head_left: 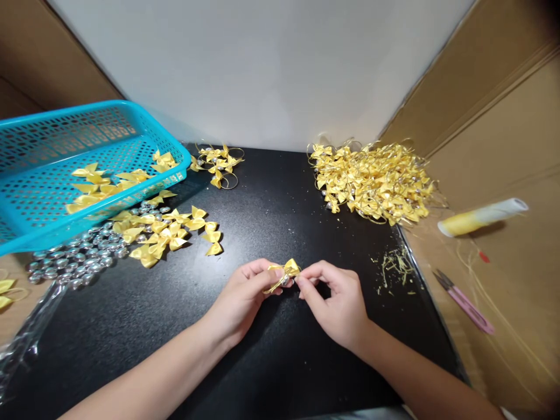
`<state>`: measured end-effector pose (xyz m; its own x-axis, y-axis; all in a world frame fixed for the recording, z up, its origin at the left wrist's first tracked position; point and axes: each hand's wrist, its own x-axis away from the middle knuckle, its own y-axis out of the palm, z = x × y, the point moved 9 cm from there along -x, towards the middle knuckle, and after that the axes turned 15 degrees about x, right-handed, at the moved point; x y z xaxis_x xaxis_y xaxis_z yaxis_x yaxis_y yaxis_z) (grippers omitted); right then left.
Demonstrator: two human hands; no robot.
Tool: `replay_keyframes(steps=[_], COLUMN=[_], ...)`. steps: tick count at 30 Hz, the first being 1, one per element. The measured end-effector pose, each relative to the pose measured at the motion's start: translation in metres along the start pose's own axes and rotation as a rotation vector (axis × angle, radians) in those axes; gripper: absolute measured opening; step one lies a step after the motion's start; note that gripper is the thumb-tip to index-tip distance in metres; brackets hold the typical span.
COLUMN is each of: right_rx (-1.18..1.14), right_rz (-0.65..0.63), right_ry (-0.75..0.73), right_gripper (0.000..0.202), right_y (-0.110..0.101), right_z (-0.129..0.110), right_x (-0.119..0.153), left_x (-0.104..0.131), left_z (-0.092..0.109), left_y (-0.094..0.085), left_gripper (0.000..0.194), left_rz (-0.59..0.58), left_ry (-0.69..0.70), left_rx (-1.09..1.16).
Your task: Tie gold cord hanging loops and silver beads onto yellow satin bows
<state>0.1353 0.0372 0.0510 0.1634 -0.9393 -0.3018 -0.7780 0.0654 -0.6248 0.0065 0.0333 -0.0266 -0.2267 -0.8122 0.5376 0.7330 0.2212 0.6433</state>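
Near the middle of the black table, my left hand (248,294) grips a yellow ribbon bow (291,267) with a small silver bell and gold cord between thumb and fingers. My right hand (335,300) is closed in a pinch at the right side of the bow, beside the bell. What its fingertips hold is too small to make out. Loose yellow bows (164,233) lie to the left, next to a cluster of silver bells (83,254). At the back right sits a large pile of bows with gold cord loops (371,181).
A turquoise basket (144,119) holding yellow bows stands at the left. Several looped bows (219,160) lie at the back. Cord scraps (396,268) are on the table's right side. Beyond its right edge are pink snips (470,309) and a yellow-white roll (483,217).
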Motion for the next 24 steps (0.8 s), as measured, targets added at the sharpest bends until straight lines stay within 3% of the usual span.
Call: replay_keyframes(steps=[24], right_rx=[0.04], right_rz=[-0.011], right_ry=[-0.08], right_gripper=[0.015], right_y=[-0.0016], right_z=[-0.0056], right_x=[-0.0036], left_x=[-0.0012], left_z=[-0.002], left_y=[-0.0006], left_gripper=[0.026], left_rz=[-0.002], left_ry=[-0.037], left_rx=[-0.048])
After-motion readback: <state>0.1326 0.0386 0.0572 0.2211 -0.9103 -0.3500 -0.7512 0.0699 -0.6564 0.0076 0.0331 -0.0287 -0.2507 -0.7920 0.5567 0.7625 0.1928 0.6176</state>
